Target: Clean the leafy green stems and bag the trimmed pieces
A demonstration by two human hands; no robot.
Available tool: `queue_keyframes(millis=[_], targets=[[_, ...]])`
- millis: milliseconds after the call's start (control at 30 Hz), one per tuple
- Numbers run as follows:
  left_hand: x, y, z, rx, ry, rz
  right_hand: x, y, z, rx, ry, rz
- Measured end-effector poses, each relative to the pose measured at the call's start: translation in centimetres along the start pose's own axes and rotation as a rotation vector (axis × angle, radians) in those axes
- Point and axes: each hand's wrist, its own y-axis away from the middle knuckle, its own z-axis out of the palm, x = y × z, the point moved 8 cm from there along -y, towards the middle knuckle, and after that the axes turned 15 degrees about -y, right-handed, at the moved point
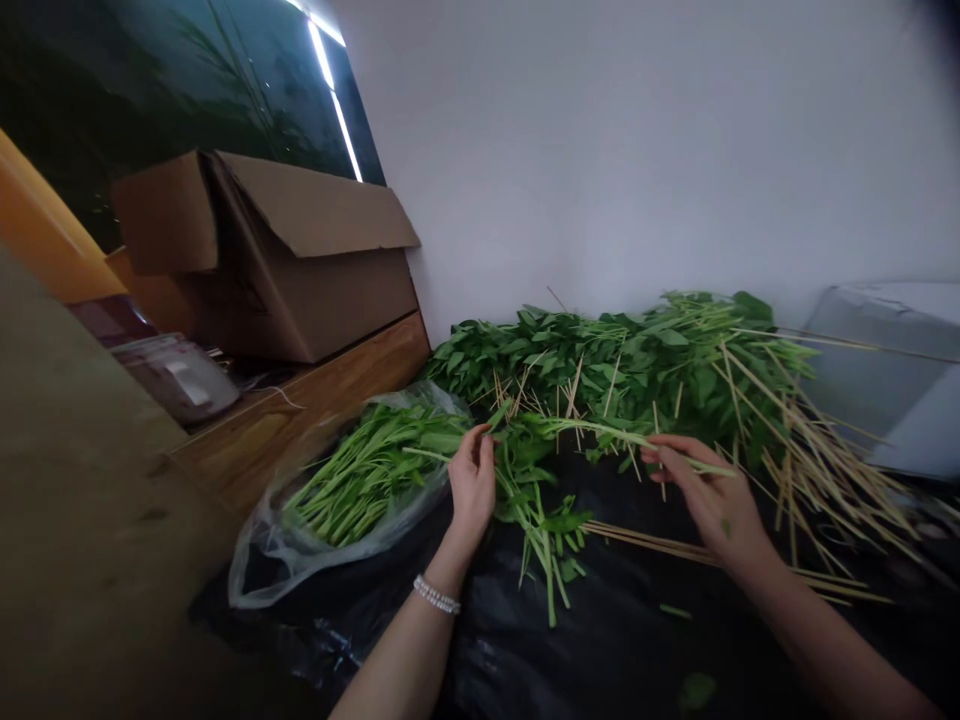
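Note:
My right hand (701, 490) pinches a long pale green stalk of leafy greens (600, 430), its leafy end reaching left towards the other hand. My left hand (472, 475), with a beaded bracelet on the wrist, has thumb and fingers closed on a green leaf (498, 414); a thin stem shows at its left side. Beside the left hand lies a clear plastic bag (251, 560) with cut greens (360, 480) in it. Between the hands, a small heap of stems and leaves (544, 540) rests on black plastic sheeting (525, 660).
A large leafy pile (570, 350) lies along the white wall, with thin sticks (832, 480) scattered over its right side. More sticks (652, 543) lie by my right hand. An open cardboard box (322, 290) stands left on a wooden surface (375, 365); a whitish container (885, 380) is at right.

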Motion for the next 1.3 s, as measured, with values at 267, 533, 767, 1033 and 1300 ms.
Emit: queue_keyframes(millis=[267, 533, 767, 1033, 1300], targets=[[2.9, 1.2, -0.1, 0.029, -0.19, 0.229, 4.5, -0.1, -1.3, 0.1, -0.639, 0.436], [4.4, 1.7, -1.8, 0.177, -0.214, 0.27, 5.1, 0.8, 0.0, 0.116, -0.62, 0.469], [6.0, -2.8, -1.4, 0.037, -0.197, 0.211, 4.7, 0.9, 0.3, 0.111, -0.659, 0.458], [7.2, -1.9, 4.8, -0.126, -0.222, 0.361, 5.0, 0.5, -0.1, 0.091, -0.673, 0.46], [5.9, 1.3, 6.2, -0.22, -0.238, 0.396, 5.2, 0.8, 0.2, 0.078, -0.604, 0.467]])
